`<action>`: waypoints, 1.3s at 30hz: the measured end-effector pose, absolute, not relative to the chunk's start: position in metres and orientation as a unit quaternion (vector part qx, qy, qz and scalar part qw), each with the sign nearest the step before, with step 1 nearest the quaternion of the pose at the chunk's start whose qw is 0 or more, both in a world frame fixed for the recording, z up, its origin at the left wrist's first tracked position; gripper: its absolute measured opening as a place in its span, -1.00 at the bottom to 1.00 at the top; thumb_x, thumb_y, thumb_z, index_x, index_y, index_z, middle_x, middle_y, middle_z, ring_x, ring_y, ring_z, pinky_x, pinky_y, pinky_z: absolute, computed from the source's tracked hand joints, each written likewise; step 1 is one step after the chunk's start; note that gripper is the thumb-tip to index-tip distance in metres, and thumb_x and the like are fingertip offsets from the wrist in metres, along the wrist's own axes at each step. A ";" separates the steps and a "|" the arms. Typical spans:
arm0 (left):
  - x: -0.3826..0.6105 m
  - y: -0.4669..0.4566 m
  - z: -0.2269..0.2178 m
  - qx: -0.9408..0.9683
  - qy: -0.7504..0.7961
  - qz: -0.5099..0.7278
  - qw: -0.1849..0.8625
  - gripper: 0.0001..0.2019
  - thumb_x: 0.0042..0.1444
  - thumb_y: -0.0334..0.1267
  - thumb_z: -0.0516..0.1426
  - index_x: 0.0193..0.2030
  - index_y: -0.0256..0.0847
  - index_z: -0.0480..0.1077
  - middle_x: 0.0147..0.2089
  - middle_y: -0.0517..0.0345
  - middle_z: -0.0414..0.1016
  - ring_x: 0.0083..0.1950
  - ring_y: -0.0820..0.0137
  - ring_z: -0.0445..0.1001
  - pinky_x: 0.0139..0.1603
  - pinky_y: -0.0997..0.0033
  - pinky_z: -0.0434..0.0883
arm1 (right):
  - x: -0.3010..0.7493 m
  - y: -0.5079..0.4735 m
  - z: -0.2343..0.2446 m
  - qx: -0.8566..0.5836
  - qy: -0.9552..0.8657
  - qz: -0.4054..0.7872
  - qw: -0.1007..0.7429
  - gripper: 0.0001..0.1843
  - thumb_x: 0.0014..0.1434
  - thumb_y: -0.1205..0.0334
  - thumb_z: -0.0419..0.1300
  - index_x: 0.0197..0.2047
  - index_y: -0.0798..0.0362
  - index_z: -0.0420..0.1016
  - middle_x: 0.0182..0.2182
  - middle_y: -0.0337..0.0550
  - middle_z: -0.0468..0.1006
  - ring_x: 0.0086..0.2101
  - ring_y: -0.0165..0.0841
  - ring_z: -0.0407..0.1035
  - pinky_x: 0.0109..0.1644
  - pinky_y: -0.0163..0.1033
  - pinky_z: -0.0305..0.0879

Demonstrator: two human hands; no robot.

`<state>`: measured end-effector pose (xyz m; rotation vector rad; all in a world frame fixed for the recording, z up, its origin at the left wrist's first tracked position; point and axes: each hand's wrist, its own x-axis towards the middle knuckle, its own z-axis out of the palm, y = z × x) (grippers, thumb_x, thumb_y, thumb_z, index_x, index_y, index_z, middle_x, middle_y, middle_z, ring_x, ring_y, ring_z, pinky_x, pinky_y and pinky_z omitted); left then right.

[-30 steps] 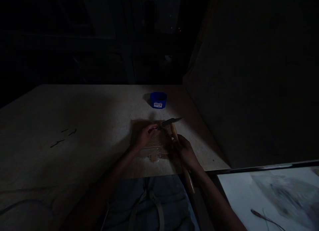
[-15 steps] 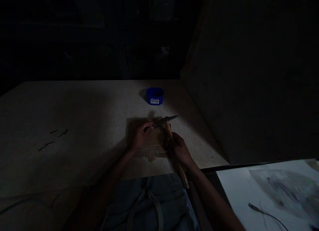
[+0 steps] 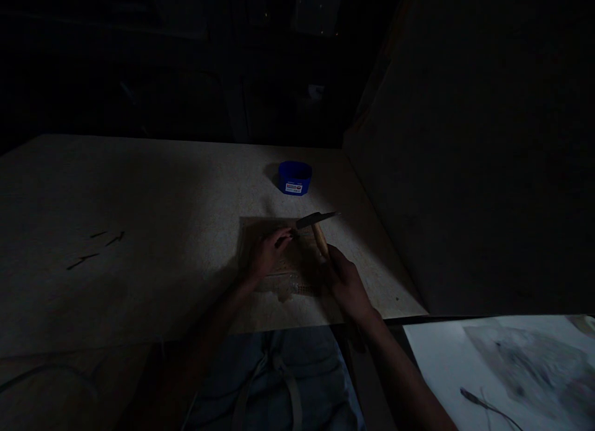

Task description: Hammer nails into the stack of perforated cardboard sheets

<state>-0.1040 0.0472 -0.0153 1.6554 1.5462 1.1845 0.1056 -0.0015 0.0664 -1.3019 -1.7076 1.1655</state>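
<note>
My right hand (image 3: 348, 282) is wrapped round the wooden handle of a hammer (image 3: 320, 235). The hammer's dark metal head is raised above a flat brownish piece (image 3: 251, 227) on the table, close to my left fingertips. Over that piece lies my left hand (image 3: 268, 254), its thumb and fingers pinched together; whatever is between them is too dark and small to make out. Small dots or holes and a clear, shiny strip show near the piece's front edge. Shadow and my hands hide much of its surface.
Beyond the hands stands a blue open container (image 3: 294, 182) with a white label. Several thin dark metal pieces (image 3: 115, 239) lie at the left of the table (image 3: 186, 189). A dark panel (image 3: 465, 170) rises on the right, with a white surface (image 3: 432, 350) and a cable below it.
The hammer head has lifted away from my left fingers, and my right hand has risen with the handle. My left hand has stayed nearly in place. The view has shifted slightly.
</note>
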 end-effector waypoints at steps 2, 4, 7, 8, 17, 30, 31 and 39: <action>-0.103 0.047 -0.014 0.617 0.589 0.437 0.285 -0.72 0.19 -0.33 0.17 0.04 -0.08 0.48 -0.04 0.13 0.64 -0.01 0.31 0.59 0.09 0.25 0.48 | 0.107 -0.006 0.080 -0.492 -0.688 0.416 0.335 -0.57 0.34 0.04 0.02 0.17 0.05 0.39 -0.24 -0.09 0.60 -0.26 -0.22 0.46 -0.20 -0.26 0.34; -0.102 0.047 -0.013 0.615 0.598 0.432 0.280 -0.70 0.16 -0.38 0.17 0.04 -0.08 0.48 -0.02 0.11 0.63 0.01 0.29 0.59 0.09 0.24 0.48 | 0.105 -0.008 0.089 -0.487 -0.711 0.385 0.330 -0.56 0.33 0.08 0.02 0.20 0.05 0.38 -0.25 -0.07 0.61 -0.28 -0.21 0.48 -0.22 -0.26 0.33; -0.102 0.047 -0.014 0.614 0.605 0.427 0.274 -0.68 0.14 -0.42 0.18 0.03 -0.08 0.47 -0.01 0.10 0.63 0.02 0.28 0.58 0.09 0.23 0.48 | 0.100 -0.005 0.090 -0.491 -0.730 0.366 0.305 -0.56 0.31 0.17 0.02 0.21 0.05 0.36 -0.30 -0.06 0.62 -0.34 -0.21 0.49 -0.30 -0.27 0.30; -0.102 0.047 -0.014 0.614 0.608 0.424 0.272 -0.68 0.13 -0.42 0.19 0.02 -0.08 0.47 -0.02 0.10 0.63 0.01 0.28 0.59 0.08 0.23 0.49 | 0.098 -0.003 0.087 -0.494 -0.736 0.368 0.281 -0.57 0.29 0.22 0.02 0.20 0.06 0.37 -0.32 -0.06 0.62 -0.37 -0.22 0.49 -0.34 -0.28 0.27; -0.100 0.051 -0.015 0.585 0.604 0.437 0.321 -0.73 0.11 -0.40 0.21 -0.04 -0.11 0.44 -0.10 0.09 0.64 -0.03 0.27 0.60 0.01 0.26 0.51 | 0.098 0.005 0.073 -0.493 -0.727 0.402 0.258 -0.55 0.24 0.29 0.04 0.19 0.08 0.38 -0.29 -0.07 0.66 -0.35 -0.25 0.51 -0.35 -0.32 0.27; -0.099 0.055 -0.016 0.552 0.595 0.460 0.361 -0.74 0.09 -0.41 0.21 -0.06 -0.16 0.43 -0.11 0.02 0.65 -0.06 0.26 0.62 0.00 0.24 0.52 | 0.101 0.009 0.073 -0.504 -0.727 0.397 0.247 -0.57 0.25 0.27 0.05 0.17 0.10 0.43 -0.28 -0.04 0.67 -0.36 -0.23 0.52 -0.33 -0.31 0.32; -0.100 0.055 -0.015 0.550 0.594 0.460 0.364 -0.75 0.08 -0.41 0.21 -0.07 -0.16 0.44 -0.12 0.02 0.65 -0.07 0.26 0.62 -0.01 0.24 0.52 | 0.101 0.011 0.073 -0.507 -0.733 0.395 0.224 -0.59 0.24 0.27 0.06 0.13 0.11 0.45 -0.30 -0.03 0.67 -0.38 -0.22 0.52 -0.36 -0.30 0.30; -0.102 0.059 -0.017 0.554 0.611 0.440 0.355 -0.80 0.06 -0.44 0.20 -0.15 -0.15 0.46 -0.17 0.07 0.66 -0.10 0.26 0.63 -0.08 0.31 0.53 | 0.097 0.016 0.076 -0.497 -0.745 0.377 0.237 -0.53 0.25 0.29 0.05 0.22 0.12 0.39 -0.22 0.03 0.67 -0.29 -0.18 0.55 -0.31 -0.29 0.31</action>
